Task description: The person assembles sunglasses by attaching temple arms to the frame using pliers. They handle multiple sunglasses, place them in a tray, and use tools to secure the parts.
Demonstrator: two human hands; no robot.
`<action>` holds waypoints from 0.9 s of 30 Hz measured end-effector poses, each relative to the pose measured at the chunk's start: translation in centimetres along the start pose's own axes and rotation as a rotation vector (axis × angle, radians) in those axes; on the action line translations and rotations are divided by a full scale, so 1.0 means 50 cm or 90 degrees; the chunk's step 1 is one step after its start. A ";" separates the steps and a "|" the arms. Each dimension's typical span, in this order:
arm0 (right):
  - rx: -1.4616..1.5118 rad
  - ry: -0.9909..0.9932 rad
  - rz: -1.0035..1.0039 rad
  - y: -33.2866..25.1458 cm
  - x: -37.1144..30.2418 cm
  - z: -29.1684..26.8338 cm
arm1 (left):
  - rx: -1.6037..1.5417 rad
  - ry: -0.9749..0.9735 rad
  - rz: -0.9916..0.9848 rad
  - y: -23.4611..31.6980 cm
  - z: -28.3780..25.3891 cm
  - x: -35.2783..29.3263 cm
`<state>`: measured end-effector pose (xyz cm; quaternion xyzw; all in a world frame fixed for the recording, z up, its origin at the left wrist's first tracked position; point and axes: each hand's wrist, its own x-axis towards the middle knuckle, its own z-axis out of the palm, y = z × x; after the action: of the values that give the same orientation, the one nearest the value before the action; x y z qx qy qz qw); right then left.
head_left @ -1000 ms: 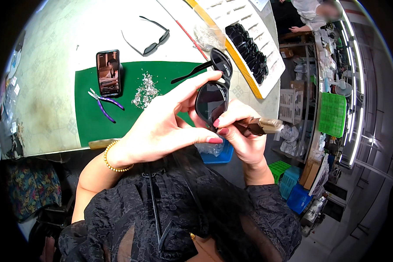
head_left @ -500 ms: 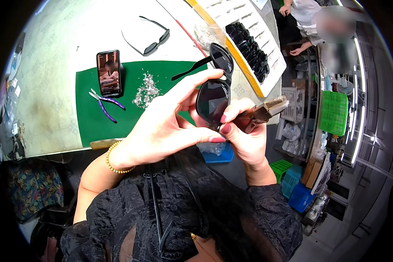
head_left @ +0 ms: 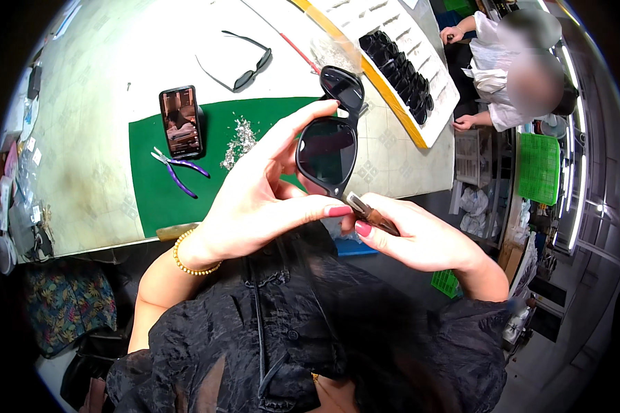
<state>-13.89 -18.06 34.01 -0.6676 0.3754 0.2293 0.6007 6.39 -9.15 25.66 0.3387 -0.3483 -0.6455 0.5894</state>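
Observation:
Black sunglasses [head_left: 326, 154] are held up over the near edge of the table, lenses dark and the frame tilted lengthwise. My left hand [head_left: 258, 189] is closed round them, index finger near the bridge and thumb by the lower corner. My right hand [head_left: 424, 237] grips a brown-handled tool [head_left: 377, 219] whose flat metal end points at that same corner; its exact kind is unclear, and the fingers hide part of it. Whether the metal touches the frame I cannot tell.
On a green mat [head_left: 148, 179] lie purple-handled pliers [head_left: 180, 171], a phone [head_left: 182, 124] and a heap of small silvery pieces [head_left: 240, 146]. Other sunglasses [head_left: 251, 71] lie beyond. A white tray [head_left: 430, 69] holds several dark frames. Another person [head_left: 492, 55] stands at the far right.
My right hand has turned the tool so its metal end faces the frame's lower corner; its fingers have left the frame. The sunglasses have shifted slightly left. The other person has moved.

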 end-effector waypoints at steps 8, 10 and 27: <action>-0.045 -0.010 0.023 -0.015 0.001 -0.005 | 0.186 0.007 0.065 0.007 -0.003 -0.010; -0.058 -0.009 0.027 -0.023 0.001 -0.006 | 0.217 0.008 0.064 0.011 -0.001 -0.013; -0.113 -0.007 0.057 -0.028 0.009 0.002 | 0.190 0.008 -0.008 0.015 0.006 -0.009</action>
<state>-12.48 -18.06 34.54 -0.6995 0.3797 0.2918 0.5305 6.57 -8.72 26.45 0.4289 -0.4342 -0.5882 0.5306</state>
